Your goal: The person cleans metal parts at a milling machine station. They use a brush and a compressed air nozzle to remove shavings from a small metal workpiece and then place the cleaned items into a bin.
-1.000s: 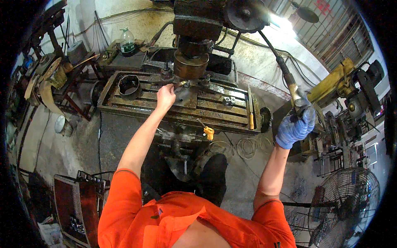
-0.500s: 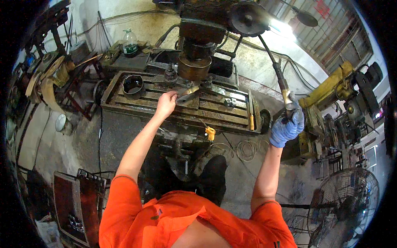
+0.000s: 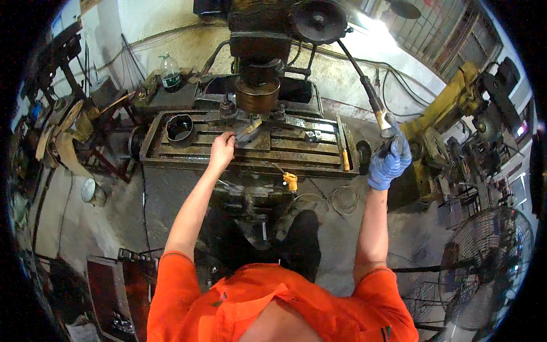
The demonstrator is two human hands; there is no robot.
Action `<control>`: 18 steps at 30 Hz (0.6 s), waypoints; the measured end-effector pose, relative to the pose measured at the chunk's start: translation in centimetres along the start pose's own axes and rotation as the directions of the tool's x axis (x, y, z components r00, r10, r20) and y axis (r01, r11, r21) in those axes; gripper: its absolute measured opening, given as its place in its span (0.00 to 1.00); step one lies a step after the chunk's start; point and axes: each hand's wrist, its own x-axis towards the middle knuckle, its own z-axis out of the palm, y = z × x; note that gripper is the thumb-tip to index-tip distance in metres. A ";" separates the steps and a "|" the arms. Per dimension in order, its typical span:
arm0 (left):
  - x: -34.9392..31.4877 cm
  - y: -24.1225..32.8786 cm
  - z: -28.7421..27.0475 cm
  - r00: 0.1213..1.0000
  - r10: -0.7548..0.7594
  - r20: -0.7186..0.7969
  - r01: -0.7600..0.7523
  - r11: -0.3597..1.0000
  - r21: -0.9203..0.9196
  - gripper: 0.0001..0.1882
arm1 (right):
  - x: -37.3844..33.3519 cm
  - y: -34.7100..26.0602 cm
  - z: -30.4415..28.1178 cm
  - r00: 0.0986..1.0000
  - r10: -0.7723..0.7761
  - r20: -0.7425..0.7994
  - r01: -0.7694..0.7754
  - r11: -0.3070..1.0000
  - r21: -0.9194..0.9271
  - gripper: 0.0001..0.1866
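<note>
My bare left hand (image 3: 223, 149) is closed in a pinch above the front of the slotted machine table (image 3: 216, 161). From its fingertips a flat brush (image 3: 250, 126) with a pale tip points up and right, toward the round cutter head (image 3: 257, 94). In a blue glove, my right hand (image 3: 391, 162) wraps round the lower end of a long lever (image 3: 373, 98) that slants down from the machine's upper right. The glove partly hides the lever's end.
A dark round pot (image 3: 180, 129) stands on the table's left. A yellow-handled tool (image 3: 290, 181) is at the front edge, and a yellow handle (image 3: 345, 160) lies at the right end. Behind stands a plastic bottle (image 3: 170, 73); a fan (image 3: 484, 268) is at lower right.
The whole view has shifted slightly. My left hand has drawn a little left and nearer, with the brush. My right hand stays on the lever.
</note>
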 end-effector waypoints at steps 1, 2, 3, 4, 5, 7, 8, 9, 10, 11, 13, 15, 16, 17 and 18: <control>0.0 -0.1 -0.1 1.000 0.015 -0.014 -0.015 1.000 0.008 0.14 | 0.1 -0.4 0.0 0.999 0.037 -0.005 -0.037 0.999 0.007 0.19; 0.1 -0.2 -0.3 0.999 0.030 -0.028 -0.029 0.999 0.014 0.14 | 0.3 -0.8 0.0 0.997 0.074 -0.011 -0.074 0.997 0.013 0.19; 0.1 -0.3 -0.3 1.000 0.013 -0.022 -0.014 1.000 -0.019 0.13 | 0.4 -0.9 -0.1 0.994 0.110 -0.016 -0.110 0.994 0.020 0.21; 0.2 -0.2 -0.4 1.000 0.000 -0.009 -0.001 0.999 -0.048 0.13 | 0.6 -0.4 -0.7 0.995 0.092 0.022 -0.092 0.996 -0.008 0.21; 0.3 -0.1 -0.4 1.000 -0.012 0.006 0.013 0.997 -0.073 0.13 | 0.8 -0.5 -0.7 0.997 0.079 0.017 -0.079 0.997 -0.024 0.21; 0.8 -1.4 -0.6 0.999 0.037 -0.001 -0.037 0.995 -0.097 0.14 | 1.3 -0.9 -0.2 0.999 0.016 0.028 -0.015 0.999 -0.039 0.20; 0.8 -1.0 -0.4 1.000 0.007 0.019 -0.004 0.992 -0.127 0.14 | 1.4 -1.1 -0.7 0.994 0.097 0.039 -0.096 0.995 -0.031 0.18; 0.8 -0.7 -0.3 0.999 -0.025 0.040 0.030 0.988 -0.154 0.14 | 1.7 -1.5 -0.7 0.995 0.089 0.032 -0.089 0.996 -0.024 0.17; 1.0 -1.1 -0.4 0.998 -0.031 0.054 0.040 0.982 -0.183 0.15 | 1.9 -2.0 -0.2 0.996 0.085 0.029 -0.085 0.996 -0.011 0.17; 1.0 -0.8 -0.3 0.998 -0.036 0.060 0.046 0.983 -0.180 0.15 | 2.0 -2.2 0.1 0.996 0.078 0.032 -0.078 0.997 -0.003 0.16; 1.0 -0.3 -0.1 0.996 -0.050 0.072 0.062 0.982 -0.178 0.16 | 2.2 -1.9 0.4 1.000 0.005 -0.013 -0.004 0.998 0.056 0.14; 1.1 -0.5 0.2 0.994 -0.051 0.093 0.070 0.975 -0.211 0.16 | 3.1 -2.3 0.7 0.999 -0.052 -0.006 0.053 0.995 0.090 0.13; 1.3 -0.7 0.2 0.995 -0.044 0.094 0.063 0.977 -0.203 0.16 | 3.5 -2.4 0.9 0.997 -0.075 -0.003 0.075 0.991 0.109 0.13; 1.5 -1.0 0.2 0.995 -0.038 0.094 0.056 0.980 -0.194 0.15 | 3.9 -2.4 1.0 0.995 -0.096 -0.004 0.096 0.987 0.127 0.12; 1.7 -1.2 0.2 0.995 -0.037 0.096 0.055 0.981 -0.189 0.16 | 4.1 -2.5 1.1 0.996 -0.089 -0.014 0.090 0.986 0.141 0.12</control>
